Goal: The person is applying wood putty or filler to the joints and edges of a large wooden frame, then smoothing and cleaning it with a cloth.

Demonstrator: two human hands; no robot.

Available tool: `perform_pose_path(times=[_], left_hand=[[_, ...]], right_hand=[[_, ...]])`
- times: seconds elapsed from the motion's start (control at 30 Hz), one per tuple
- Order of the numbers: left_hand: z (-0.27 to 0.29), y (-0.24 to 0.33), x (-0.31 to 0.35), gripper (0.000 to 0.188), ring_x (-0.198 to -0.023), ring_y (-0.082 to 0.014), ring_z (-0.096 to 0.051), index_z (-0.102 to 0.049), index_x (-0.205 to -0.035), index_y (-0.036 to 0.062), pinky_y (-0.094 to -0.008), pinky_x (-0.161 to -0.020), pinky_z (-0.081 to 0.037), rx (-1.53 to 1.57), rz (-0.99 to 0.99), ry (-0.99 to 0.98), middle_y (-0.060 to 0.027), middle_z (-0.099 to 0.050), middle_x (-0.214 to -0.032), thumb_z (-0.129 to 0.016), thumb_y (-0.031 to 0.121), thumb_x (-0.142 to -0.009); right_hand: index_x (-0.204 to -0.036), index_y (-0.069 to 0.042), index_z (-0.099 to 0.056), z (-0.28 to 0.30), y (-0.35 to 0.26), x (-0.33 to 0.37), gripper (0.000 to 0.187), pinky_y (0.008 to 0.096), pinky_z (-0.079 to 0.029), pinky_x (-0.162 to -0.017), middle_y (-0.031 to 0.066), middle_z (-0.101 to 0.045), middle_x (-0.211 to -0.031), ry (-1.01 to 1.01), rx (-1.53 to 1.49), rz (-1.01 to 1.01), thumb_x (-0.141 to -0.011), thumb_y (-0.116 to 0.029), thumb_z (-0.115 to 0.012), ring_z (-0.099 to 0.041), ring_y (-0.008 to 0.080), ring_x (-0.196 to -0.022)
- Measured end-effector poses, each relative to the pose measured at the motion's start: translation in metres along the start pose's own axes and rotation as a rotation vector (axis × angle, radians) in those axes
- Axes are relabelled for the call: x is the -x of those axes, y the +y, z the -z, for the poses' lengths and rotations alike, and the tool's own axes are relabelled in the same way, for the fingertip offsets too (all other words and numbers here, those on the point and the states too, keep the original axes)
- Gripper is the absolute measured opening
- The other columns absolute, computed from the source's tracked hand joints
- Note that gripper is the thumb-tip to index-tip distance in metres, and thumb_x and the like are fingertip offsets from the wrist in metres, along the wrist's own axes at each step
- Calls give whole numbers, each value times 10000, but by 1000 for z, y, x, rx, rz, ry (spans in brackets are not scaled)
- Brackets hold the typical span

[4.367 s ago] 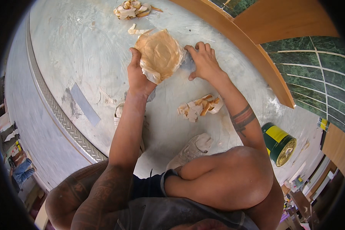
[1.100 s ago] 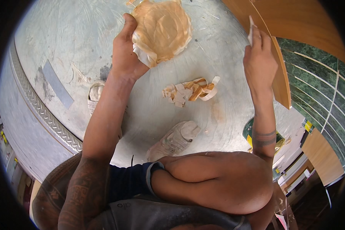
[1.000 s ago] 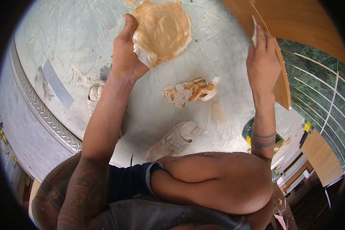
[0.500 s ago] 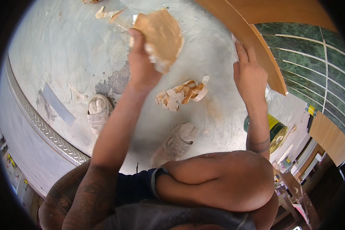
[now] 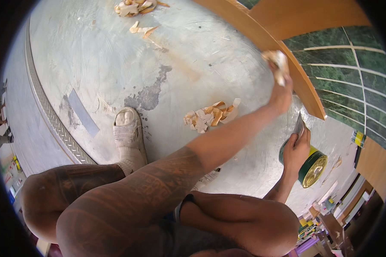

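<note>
My left hand [image 5: 281, 95] reaches across to the right, closed round a crumpled tan-and-white rag [image 5: 280, 64]. The rag is up against or very near the orange-brown wooden panel [image 5: 302, 75]; motion blur hides whether they touch. Lower down, my right hand [image 5: 297, 150] is closed on a thin grey metal scraper [image 5: 300, 123], its blade pointing up and away from me. Right beside that hand lies a green and yellow tin [image 5: 314, 168] on its side, showing a gold-coloured metal end. My right hand partly covers the tin.
Curled scraps of tape or paper [image 5: 210, 116] lie on the grey floor [image 5: 180, 51], with another pile [image 5: 135, 7] farther off. A ridged metal strip [image 5: 47, 100] edges the floor at left. Green tiles [image 5: 343, 64] stand behind the panel. My left shoe [image 5: 128, 132] is near a dark stain.
My left hand has swung from the upper middle to the panel at right, the rag now bunched up. My right hand has drawn back from the panel toward the tin with the scraper.
</note>
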State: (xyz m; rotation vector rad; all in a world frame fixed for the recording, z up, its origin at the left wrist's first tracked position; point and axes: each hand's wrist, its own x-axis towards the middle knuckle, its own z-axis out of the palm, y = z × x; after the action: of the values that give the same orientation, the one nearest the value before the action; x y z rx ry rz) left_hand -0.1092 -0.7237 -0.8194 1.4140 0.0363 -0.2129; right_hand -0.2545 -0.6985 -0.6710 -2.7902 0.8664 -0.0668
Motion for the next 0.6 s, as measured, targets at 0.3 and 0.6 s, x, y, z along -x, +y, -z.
perform_pose_path(times=[0.3,0.6], left_hand=[[22,12,-99,654,-1336,-279,-447,-311,-1486,-109,-380,-1159,-347,513,36,102,-221,-470,-1443,-265,443,-1140],[114,40,-158,654,-1029,-268,-583,-391,-1404,-28,-380,-933,-501,63,25,81,-166,-574,-1150,-256,542,-1113]], right_hand=[[-1298,70,-594,34,33,46,400,468,-509,-907,273,-641,-1183,117,-41,-60,-924,-39,-501,-644,470,-1050],[-1295,105,-578,34,15,56,416,476,-481,-960,289,-624,-1223,137,-95,-34,-913,-17,-468,-624,468,-1090]])
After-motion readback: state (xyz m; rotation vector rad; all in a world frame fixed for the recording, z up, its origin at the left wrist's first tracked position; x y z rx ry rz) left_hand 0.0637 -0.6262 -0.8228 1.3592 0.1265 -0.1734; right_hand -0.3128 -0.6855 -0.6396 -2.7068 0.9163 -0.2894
